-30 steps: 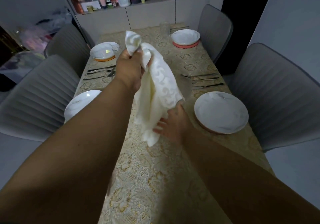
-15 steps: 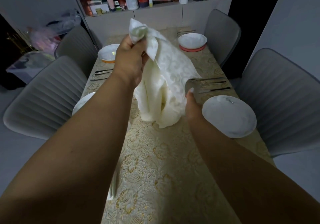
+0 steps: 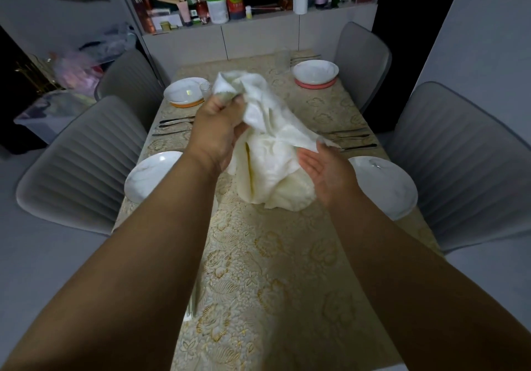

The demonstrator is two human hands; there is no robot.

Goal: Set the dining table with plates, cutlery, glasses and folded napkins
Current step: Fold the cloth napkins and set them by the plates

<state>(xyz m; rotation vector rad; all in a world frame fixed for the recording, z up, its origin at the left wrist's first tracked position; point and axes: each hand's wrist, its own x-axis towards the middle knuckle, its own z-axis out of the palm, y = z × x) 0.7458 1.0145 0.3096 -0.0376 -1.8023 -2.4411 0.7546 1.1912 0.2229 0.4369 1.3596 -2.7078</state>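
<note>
Right hand lies open, palm up and fingers relaxed, its fingertips touching the lower side of the crumpled white damask cloth napkin. Just beyond and left of it, the left hand grips the napkin's top corner in curled fingers. From that corner the napkin's long axis slants down toward the right hand, its bunched bottom resting on the gold floral-patterned tablecloth.

Open gold-patterned tablecloth runs down the middle, near side bare; white marble-look plates and steel cutlery sets line both edges, the bunched cream napkin blocking the centre.
</note>
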